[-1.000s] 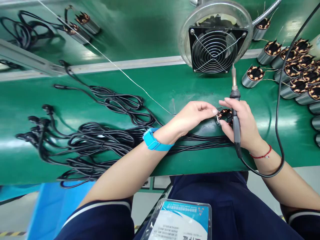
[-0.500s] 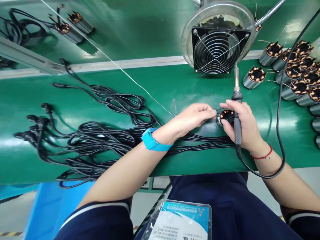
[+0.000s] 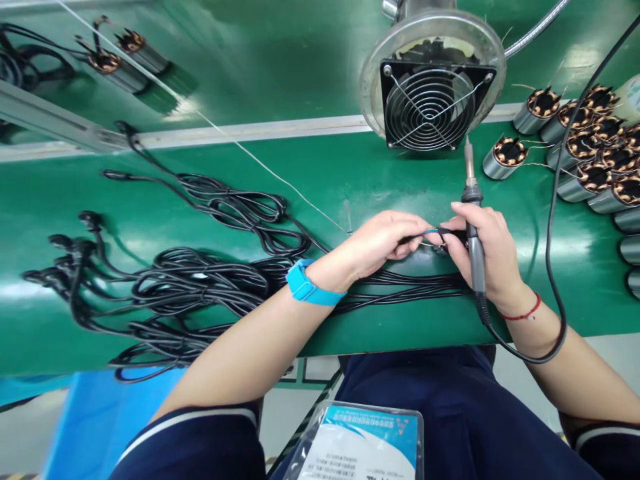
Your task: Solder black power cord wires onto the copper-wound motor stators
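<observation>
We see the thin coloured wires [image 3: 431, 231] stretched across the short gap between our two hands, over the desk [image 3: 400, 183]. Our left hand [image 3: 383, 240] is narrow, thumb and fingers pinched on the wires. Our right hand [image 3: 493, 247] is curled around a small dark piece [image 3: 444, 232], most of it covered by the fingers, so we cannot tell its full shape. The soldering iron [image 3: 475, 250] lies across that same hand, its tip pointing away from us towards the fan [image 3: 427, 110].

We judge the wires to be very light and limp, easy to bend and likely to break if tugged, so a gentle pinch near the ends, on the coloured covering, suits them best. The dark piece looks light too, and we would steady it by its sides.

The iron seems stiff and fairly light, but its cord [image 3: 555, 220] may drag on it. We take it only by the grey handle, well back from the metal shaft, which could be hot; with it resting across our fingers, any turn of the wrist swings the tip as well.
</observation>
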A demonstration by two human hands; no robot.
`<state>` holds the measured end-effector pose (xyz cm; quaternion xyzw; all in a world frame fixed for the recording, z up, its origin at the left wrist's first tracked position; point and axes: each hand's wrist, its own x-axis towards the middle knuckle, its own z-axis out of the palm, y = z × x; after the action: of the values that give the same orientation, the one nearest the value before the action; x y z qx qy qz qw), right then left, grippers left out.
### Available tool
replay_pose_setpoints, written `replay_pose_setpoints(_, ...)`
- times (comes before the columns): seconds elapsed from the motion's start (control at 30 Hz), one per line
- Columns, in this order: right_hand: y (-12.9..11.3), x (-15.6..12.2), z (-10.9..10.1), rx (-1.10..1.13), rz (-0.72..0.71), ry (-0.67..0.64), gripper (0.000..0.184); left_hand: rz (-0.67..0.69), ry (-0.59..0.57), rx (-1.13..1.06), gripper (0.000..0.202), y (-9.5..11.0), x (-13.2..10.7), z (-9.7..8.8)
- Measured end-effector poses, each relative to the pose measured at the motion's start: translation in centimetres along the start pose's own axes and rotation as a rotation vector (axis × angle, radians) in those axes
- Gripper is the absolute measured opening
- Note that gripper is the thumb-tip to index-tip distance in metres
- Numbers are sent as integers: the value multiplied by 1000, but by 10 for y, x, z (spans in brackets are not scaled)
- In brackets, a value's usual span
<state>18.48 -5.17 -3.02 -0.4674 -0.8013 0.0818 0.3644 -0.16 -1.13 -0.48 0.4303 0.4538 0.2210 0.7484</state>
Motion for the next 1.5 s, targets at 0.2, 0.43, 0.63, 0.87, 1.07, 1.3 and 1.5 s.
replay_pose_setpoints(0.2,-3,0,3,7,138,10,34,155,-96,349,17,-4,5,3)
replay_pose_setpoints(0.43,16,6,-7,-119,56,33,38,245,311,266,21,7,16,-9)
replay_pose_setpoints(0.63,64,26,-29,-319,287,-114,50,320,702,113,16,30,28,-70)
replay_pose_setpoints(0.87,88,36,-26,-284,239,-108,36,154,822,368,15,12,7,-107)
replay_pose_setpoints(1.07,61,14,-36,-137,100,15,18,212,605,68,15,8,-31,-79)
replay_pose_setpoints(1.3,36,1,-9,-169,290,21,61,29,156,95,36,10,-14,-26)
replay_pose_setpoints(1.5,39,0,4,-44,266,-16,55,-7,190,38,33,7,17,-11)
